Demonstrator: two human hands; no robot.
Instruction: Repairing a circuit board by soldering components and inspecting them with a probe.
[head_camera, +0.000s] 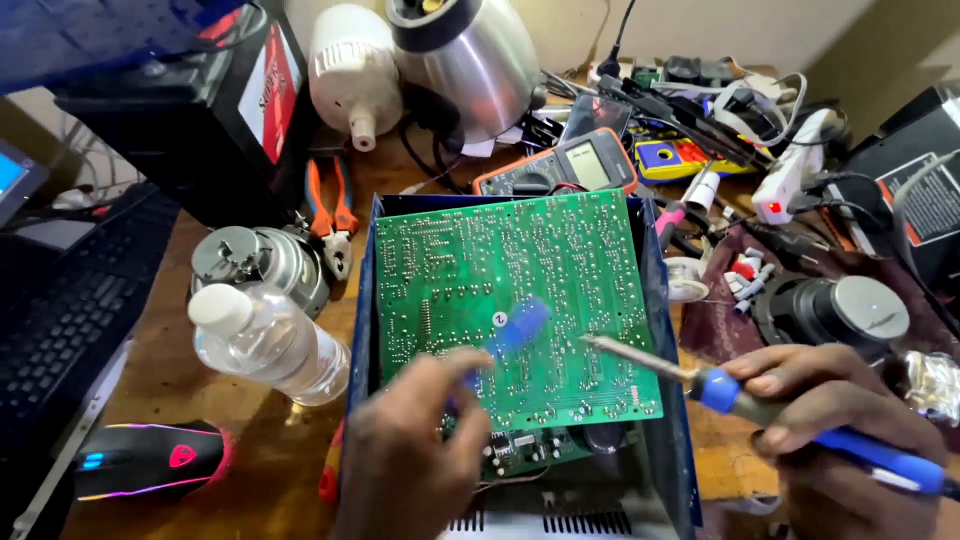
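Over the middle of the worktop (250, 480), a green circuit board (515, 300) lies solder side up on a blue metal case (672, 420). The right hand (835, 420) is closed around the blue handle of a soldering iron (700, 378), and the metal tip points left, hovering just above the lower right area of the board. The left hand (410, 460) is closed on a blue tool (515, 330), blurred, possibly a desoldering pump; its end sits over the board's centre. Whether either tool touches the board cannot be told.

Judged from this, the step in hand is solder work on a joint in the lower half of the board. The next move calls for placing the iron tip squarely on one joint, with the blue tool close beside it, and both hands steady.

A clear plastic bottle (265, 340) lies just left of the case, a lit computer mouse (150, 460) sits near the front left edge, and an orange multimeter (560, 165) rests just behind the board.
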